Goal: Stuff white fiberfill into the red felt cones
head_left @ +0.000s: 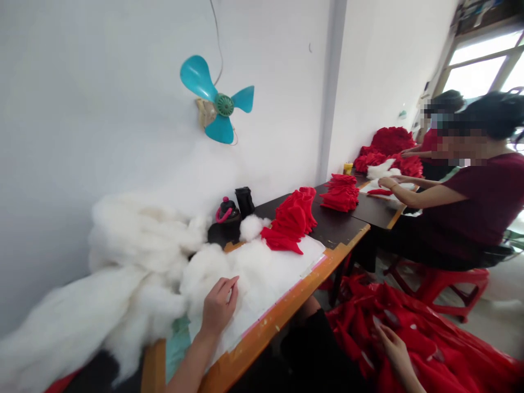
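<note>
My left hand point(221, 305) is over the white fiber stuffing point(254, 273) on the worktable, its fingers bent and the thumb close to the fingertips. Anything between those fingertips is too small to make out. Low on the right, beside the table edge, my right hand point(395, 349) reaches over a large heap of red fabric pieces point(434, 338) in a red plastic bag. Its fingers are stretched out, and I see nothing held in it. Beyond the stuffing, a stack of red fabric pieces point(292, 213) stands on the table.
A big pile of white stuffing point(135, 240) lies at the left. Behind it stand a dark bottle with a pink handle point(227, 210) and a black cup point(244, 202). A blue fan point(224, 103) hangs on the wall. Two people work at the right, one near a red stool point(446, 289).
</note>
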A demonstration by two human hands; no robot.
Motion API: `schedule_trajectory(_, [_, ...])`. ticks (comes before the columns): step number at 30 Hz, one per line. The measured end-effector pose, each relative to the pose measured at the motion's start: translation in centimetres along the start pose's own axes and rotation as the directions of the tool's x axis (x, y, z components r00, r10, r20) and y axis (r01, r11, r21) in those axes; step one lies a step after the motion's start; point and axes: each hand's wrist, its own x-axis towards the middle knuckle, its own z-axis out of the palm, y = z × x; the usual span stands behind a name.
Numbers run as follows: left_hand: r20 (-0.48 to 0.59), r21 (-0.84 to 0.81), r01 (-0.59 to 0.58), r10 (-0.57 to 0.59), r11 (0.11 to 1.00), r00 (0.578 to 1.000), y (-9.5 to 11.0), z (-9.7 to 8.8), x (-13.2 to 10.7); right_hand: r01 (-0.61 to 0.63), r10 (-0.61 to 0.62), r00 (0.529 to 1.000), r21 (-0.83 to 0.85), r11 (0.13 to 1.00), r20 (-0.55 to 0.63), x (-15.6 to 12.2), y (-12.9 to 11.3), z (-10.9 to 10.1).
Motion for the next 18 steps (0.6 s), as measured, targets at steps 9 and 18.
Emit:
schedule_trajectory(9, [-0.012, -0.032, 0.001, -0.002, 0.999, 1.0, 0.3, 0.0, 0.2, 0.344, -0.327, 0.899, -0.009, 0.939, 0.291, 6.0, -10.8, 14.6])
schedule_trajectory(18, [0.027, -0.129, 0.017, -0.013, 0.991, 1.0, 2.0, 0.4, 1.4, 0.72, -0.529, 0.529, -0.021, 0.694, 0.664, 6.4, -19.8, 26.1])
